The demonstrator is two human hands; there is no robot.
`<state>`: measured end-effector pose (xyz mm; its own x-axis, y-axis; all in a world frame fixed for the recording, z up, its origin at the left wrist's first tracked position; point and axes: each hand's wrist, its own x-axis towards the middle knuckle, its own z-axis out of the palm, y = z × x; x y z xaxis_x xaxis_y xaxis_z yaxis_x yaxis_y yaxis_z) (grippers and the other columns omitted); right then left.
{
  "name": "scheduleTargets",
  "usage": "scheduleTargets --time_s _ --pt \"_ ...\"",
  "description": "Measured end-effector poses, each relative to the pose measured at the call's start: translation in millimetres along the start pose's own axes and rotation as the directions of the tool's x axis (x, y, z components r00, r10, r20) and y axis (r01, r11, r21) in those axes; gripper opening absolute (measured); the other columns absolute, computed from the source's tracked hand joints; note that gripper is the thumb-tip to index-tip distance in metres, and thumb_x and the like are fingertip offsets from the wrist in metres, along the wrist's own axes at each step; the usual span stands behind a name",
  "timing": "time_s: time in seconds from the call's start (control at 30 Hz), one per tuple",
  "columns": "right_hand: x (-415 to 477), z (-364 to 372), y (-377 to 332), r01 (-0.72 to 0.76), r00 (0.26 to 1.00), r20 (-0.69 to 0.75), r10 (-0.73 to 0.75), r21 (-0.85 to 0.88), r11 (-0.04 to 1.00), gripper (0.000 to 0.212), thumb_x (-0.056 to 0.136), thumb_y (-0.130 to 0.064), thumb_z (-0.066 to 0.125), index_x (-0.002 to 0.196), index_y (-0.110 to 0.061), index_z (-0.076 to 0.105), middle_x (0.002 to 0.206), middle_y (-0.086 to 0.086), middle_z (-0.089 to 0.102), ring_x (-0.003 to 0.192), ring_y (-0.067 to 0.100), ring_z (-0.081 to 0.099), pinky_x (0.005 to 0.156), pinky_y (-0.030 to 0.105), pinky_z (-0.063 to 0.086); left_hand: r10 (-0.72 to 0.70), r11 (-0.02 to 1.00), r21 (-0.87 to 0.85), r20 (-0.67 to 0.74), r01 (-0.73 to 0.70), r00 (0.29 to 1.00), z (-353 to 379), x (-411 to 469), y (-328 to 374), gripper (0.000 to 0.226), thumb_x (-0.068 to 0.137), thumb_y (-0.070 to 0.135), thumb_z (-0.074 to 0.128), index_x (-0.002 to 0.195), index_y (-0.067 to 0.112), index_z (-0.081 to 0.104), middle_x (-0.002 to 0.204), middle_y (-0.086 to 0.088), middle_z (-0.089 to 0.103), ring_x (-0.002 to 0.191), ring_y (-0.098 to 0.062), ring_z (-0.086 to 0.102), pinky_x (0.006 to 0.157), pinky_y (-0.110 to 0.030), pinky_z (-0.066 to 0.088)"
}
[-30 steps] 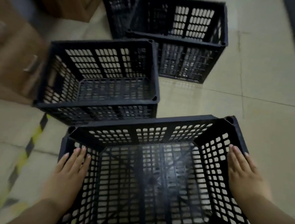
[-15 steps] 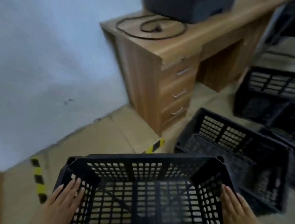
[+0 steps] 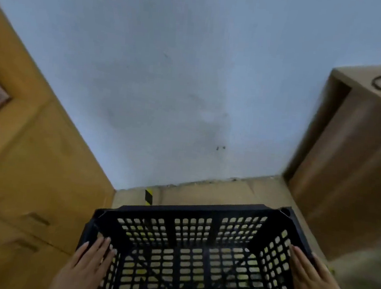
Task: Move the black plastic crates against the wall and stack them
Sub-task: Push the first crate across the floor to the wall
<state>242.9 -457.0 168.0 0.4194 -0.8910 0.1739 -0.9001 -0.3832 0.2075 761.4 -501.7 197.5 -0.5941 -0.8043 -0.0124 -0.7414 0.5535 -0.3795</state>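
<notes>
**Crate in both hands, wall dead ahead**

Here we are, looking down into one black plastic crate (image 3: 198, 248), open top facing up, filling the frame from centre down to six o'clock. Left hand (image 3: 86, 266) at seven o'clock, fingers close together and laid flat on the inner face of the left side wall, near the rim. Right hand (image 3: 311, 279) at five o'clock, mirror image: fingers together, flat on the inside of the right wall. Thumbs are out of sight, so whether they hook over the outside I cannot tell.

At twelve o'clock stands the pale blue-grey wall (image 3: 179, 74), and a strip of tan floor (image 3: 215, 192) shows between its foot and the crate's far rim. A black-and-yellow tape mark (image 3: 148, 196) sits on that strip at eleven o'clock. Orange-brown cabinet (image 3: 34, 153) at nine o'clock, wooden desk (image 3: 348, 169) at three, so the crate is lined up with the gap between them.

How will it handle? By my reckoning: light for its bulk, all lattice and air, stiff at the rim and corners, a touch springy mid-wall. The two-sided hold near the rim looks right, keeping it level. Smooth plastic could slide under flat palms, so curl the fingers into the holes.
</notes>
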Motion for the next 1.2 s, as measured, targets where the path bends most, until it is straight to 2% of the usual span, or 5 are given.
scheduleTargets --time_s 0.2,0.33,0.47,0.7,1.2 --pt "128 29 -46 -0.002 1.000 0.007 0.001 0.108 0.994 0.057 0.096 -0.034 -0.004 0.141 -0.011 0.023 0.157 0.014 0.002 0.146 0.017 -0.007 0.114 0.038 -0.005 -0.085 0.995 -0.031 0.145 0.090 0.986 35 31 -98 0.051 0.099 0.020 0.000 0.148 0.010 0.013 0.145 -0.021 0.040 0.146 -0.026 -0.001 0.116 -0.037 -0.004" --pt "185 63 -54 -0.022 0.999 -0.046 0.028 0.120 0.993 0.054 0.097 -0.034 -0.003 0.147 -0.015 -0.012 0.158 0.002 -0.014 0.145 0.015 -0.009 0.115 0.040 -0.004 -0.042 0.997 0.083 0.355 0.013 0.934 48 70 -136 0.055 0.098 0.019 0.016 0.140 0.013 -0.019 0.145 -0.014 -0.025 0.133 -0.023 -0.023 0.102 -0.036 -0.030" --pt "235 106 -41 -0.038 0.999 -0.013 0.039 0.065 0.997 0.053 0.098 -0.029 -0.002 0.147 -0.011 -0.009 0.159 0.005 -0.011 0.146 0.016 -0.007 0.116 0.041 -0.003 -0.195 0.974 -0.084 0.177 0.212 0.965 102 98 -166 0.058 0.078 0.012 0.027 0.134 0.004 0.038 0.130 -0.023 0.053 0.135 -0.030 0.035 0.116 -0.036 -0.007" --pt "322 198 -32 -0.063 0.998 0.029 0.063 0.024 0.998 0.053 0.097 -0.022 0.004 0.148 -0.009 -0.002 0.159 0.004 -0.007 0.146 0.016 -0.004 0.116 0.041 0.000 -0.200 0.928 -0.271 0.214 0.255 0.956 224 159 -195 0.056 0.096 0.026 -0.003 0.149 0.011 0.010 0.159 -0.012 0.004 0.146 -0.022 -0.005 0.116 -0.038 -0.002" --pt "401 333 -72 -0.110 0.982 0.163 0.094 0.097 0.989 0.064 0.066 -0.014 0.026 0.119 0.007 0.055 0.158 0.004 -0.012 0.146 0.017 -0.006 0.115 0.046 0.003 -0.221 0.960 0.005 0.623 0.279 0.751 373 221 -223 0.119 0.044 0.033 0.086 0.145 0.007 0.027 0.152 -0.025 0.016 0.142 -0.024 -0.021 0.112 -0.042 -0.024"
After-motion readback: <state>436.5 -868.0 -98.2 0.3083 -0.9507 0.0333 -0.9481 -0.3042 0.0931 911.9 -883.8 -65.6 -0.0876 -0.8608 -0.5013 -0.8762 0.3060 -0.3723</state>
